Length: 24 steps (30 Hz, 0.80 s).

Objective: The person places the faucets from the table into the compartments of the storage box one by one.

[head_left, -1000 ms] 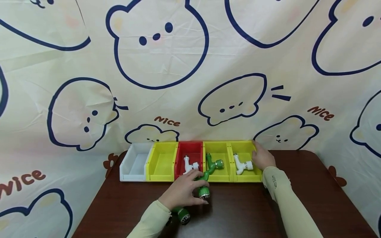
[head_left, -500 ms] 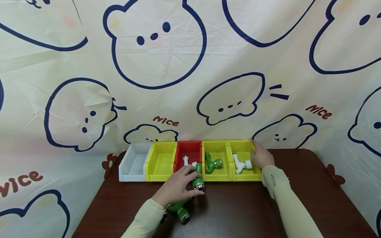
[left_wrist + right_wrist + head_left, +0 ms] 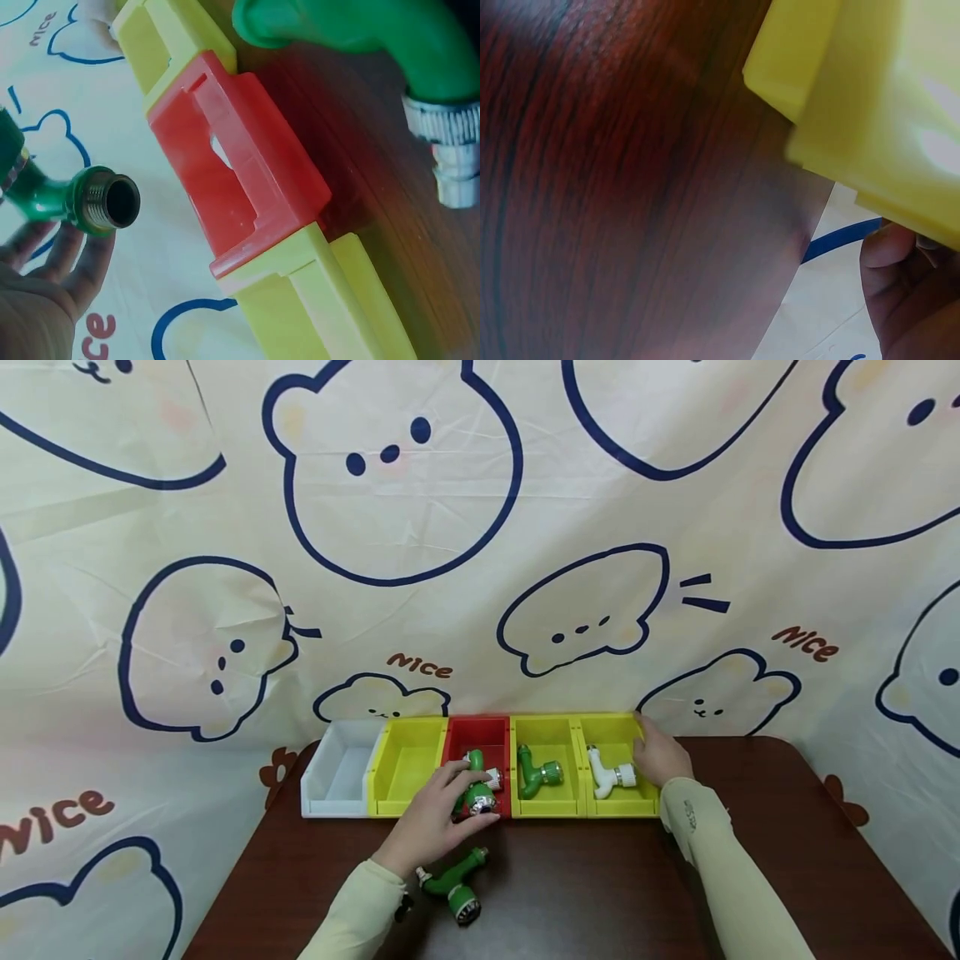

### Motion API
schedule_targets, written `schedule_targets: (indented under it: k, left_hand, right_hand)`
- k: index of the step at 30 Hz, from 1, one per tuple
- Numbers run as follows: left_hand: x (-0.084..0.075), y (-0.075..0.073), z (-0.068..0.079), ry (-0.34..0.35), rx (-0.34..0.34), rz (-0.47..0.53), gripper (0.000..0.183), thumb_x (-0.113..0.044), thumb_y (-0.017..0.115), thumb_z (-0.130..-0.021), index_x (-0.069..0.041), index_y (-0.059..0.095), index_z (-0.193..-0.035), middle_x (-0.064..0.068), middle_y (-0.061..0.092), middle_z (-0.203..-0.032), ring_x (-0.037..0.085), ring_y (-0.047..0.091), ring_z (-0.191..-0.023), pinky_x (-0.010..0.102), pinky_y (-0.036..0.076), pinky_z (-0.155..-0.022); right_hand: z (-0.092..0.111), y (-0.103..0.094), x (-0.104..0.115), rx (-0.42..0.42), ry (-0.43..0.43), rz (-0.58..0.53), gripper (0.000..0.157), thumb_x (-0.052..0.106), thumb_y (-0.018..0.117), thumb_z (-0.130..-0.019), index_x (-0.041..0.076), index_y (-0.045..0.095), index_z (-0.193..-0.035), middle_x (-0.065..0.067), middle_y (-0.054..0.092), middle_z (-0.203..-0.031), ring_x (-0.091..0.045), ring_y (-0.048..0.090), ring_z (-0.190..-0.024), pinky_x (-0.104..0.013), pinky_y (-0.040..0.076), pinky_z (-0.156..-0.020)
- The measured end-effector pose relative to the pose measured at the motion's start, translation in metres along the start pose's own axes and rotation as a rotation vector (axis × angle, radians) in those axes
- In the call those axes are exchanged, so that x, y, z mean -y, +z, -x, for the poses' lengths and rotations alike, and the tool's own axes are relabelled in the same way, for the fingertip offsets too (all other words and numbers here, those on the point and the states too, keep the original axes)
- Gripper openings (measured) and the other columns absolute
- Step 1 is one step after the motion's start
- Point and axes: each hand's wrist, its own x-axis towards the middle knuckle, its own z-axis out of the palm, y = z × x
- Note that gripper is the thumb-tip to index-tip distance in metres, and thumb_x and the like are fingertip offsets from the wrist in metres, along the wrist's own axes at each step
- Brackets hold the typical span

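Note:
My left hand (image 3: 431, 822) holds a green faucet (image 3: 477, 793) over the front of the red bin (image 3: 487, 735). The faucet's threaded inlet (image 3: 112, 201) points toward the camera in the left wrist view, with fingers beneath it. A white faucet (image 3: 493, 778) lies inside the red bin, partly covered by the green one. My right hand (image 3: 663, 756) grips the back right edge of the rightmost yellow bin (image 3: 615, 731); fingers (image 3: 889, 246) curl at its edge in the right wrist view. On the table before the bins lies another green faucet (image 3: 453, 887), near my left wrist.
Left of the red bin stand a yellow bin (image 3: 408, 760) and a white bin (image 3: 345, 768). To its right, one yellow bin holds a green faucet (image 3: 534, 772); the rightmost holds a white faucet (image 3: 609, 775). A patterned cloth (image 3: 465, 635) hangs behind the dark table (image 3: 592, 885).
My left hand has carried the green faucet left from in front of the middle-right yellow bin to over the red bin. The faucet on the table is now uncovered. My right hand stays put.

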Motion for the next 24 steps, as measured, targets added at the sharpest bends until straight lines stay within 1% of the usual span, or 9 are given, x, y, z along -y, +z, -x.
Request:
schedule_targets:
  k: [3,5,7,11,16,18,24]
  left_hand:
    - [0.001,-0.004,0.000,-0.064,-0.041,0.059,0.058,-0.053,0.077,-0.089,-0.032,0.060,-0.140,0.002,0.054,-0.146,0.026,0.057,-0.130,0.051,0.054,-0.104]
    - [0.001,-0.007,0.000,-0.092,-0.063,0.089,0.060,-0.048,0.080,-0.088,-0.035,0.058,-0.142,0.002,0.053,-0.147,0.027,0.057,-0.130,0.052,0.054,-0.103]
    - [0.002,-0.010,0.000,-0.104,-0.079,0.095,0.061,-0.044,0.081,-0.087,-0.037,0.058,-0.143,0.003,0.052,-0.148,0.028,0.055,-0.132,0.052,0.054,-0.103]
    - [0.005,-0.014,0.001,-0.110,-0.102,0.073,0.064,-0.040,0.084,-0.085,-0.038,0.059,-0.143,0.002,0.052,-0.149,0.028,0.053,-0.134,0.052,0.054,-0.104]
    - [0.008,-0.016,0.001,-0.132,-0.124,0.059,0.063,-0.037,0.084,-0.085,-0.034,0.060,-0.143,0.003,0.052,-0.149,0.029,0.053,-0.134,0.054,0.053,-0.104]
    - [0.010,-0.016,0.000,-0.134,-0.141,0.065,0.063,-0.036,0.084,-0.086,-0.031,0.060,-0.144,0.004,0.052,-0.148,0.029,0.054,-0.133,0.055,0.053,-0.103]
    - [0.011,-0.018,-0.002,-0.149,-0.203,0.132,0.061,-0.032,0.084,-0.086,-0.025,0.061,-0.142,0.005,0.054,-0.142,0.029,0.056,-0.130,0.055,0.054,-0.103]
  right_hand:
    - [-0.001,0.001,-0.001,-0.010,-0.009,-0.001,0.057,0.020,0.036,-0.109,0.005,0.027,-0.163,-0.028,0.041,-0.159,-0.049,0.054,-0.131,-0.064,0.047,-0.103]
    - [-0.001,0.001,-0.002,-0.010,-0.011,-0.002,0.057,0.020,0.037,-0.109,0.005,0.027,-0.163,-0.028,0.041,-0.159,-0.049,0.055,-0.130,-0.064,0.047,-0.103]
    - [-0.002,0.001,-0.002,-0.008,-0.009,-0.006,0.057,0.020,0.037,-0.109,0.006,0.027,-0.163,-0.028,0.041,-0.160,-0.049,0.053,-0.132,-0.064,0.046,-0.104]
    - [-0.001,0.001,-0.002,-0.007,-0.004,-0.013,0.057,0.020,0.036,-0.109,0.006,0.027,-0.163,-0.027,0.040,-0.160,-0.049,0.052,-0.134,-0.065,0.045,-0.106]
    - [0.000,-0.001,0.000,-0.004,0.004,-0.023,0.057,0.020,0.036,-0.109,0.006,0.026,-0.164,-0.027,0.039,-0.161,-0.049,0.051,-0.135,-0.065,0.044,-0.107]
    - [0.001,-0.002,0.000,0.000,0.008,-0.027,0.057,0.020,0.036,-0.109,0.006,0.025,-0.164,-0.027,0.039,-0.161,-0.049,0.050,-0.135,-0.065,0.043,-0.107]
    - [0.001,-0.002,0.001,0.007,0.008,-0.029,0.058,0.021,0.036,-0.109,0.006,0.025,-0.164,-0.027,0.039,-0.161,-0.049,0.049,-0.137,-0.065,0.042,-0.108]
